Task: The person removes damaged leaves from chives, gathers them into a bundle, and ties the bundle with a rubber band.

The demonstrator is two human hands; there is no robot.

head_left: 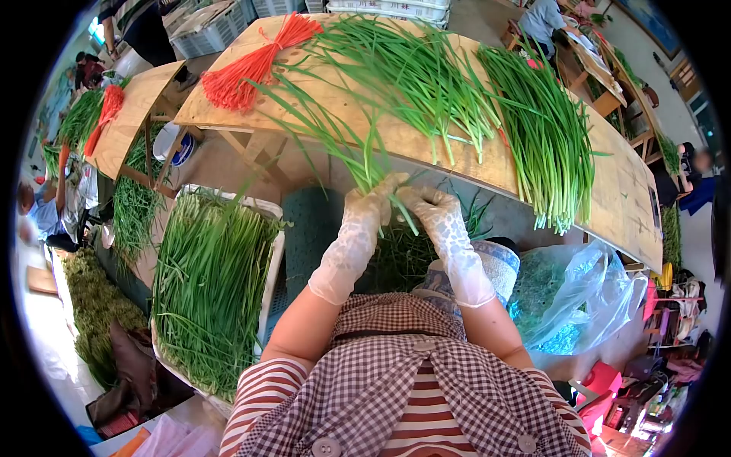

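The curled fingers of the left hand (371,202) and right hand (431,204) hid their own tips and part of the leaves (367,169) there. Forearms partly covered the loose greens (396,257) below. Folds blurred whatever lay inside the plastic bag (582,297). The top edge cut off the stacked crates (392,11) and a standing person (145,38) above the torso.

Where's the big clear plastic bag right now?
In the head view, the clear plastic bag is on the person's right, just below the near edge of the long wooden table and out past the gloved right hand.
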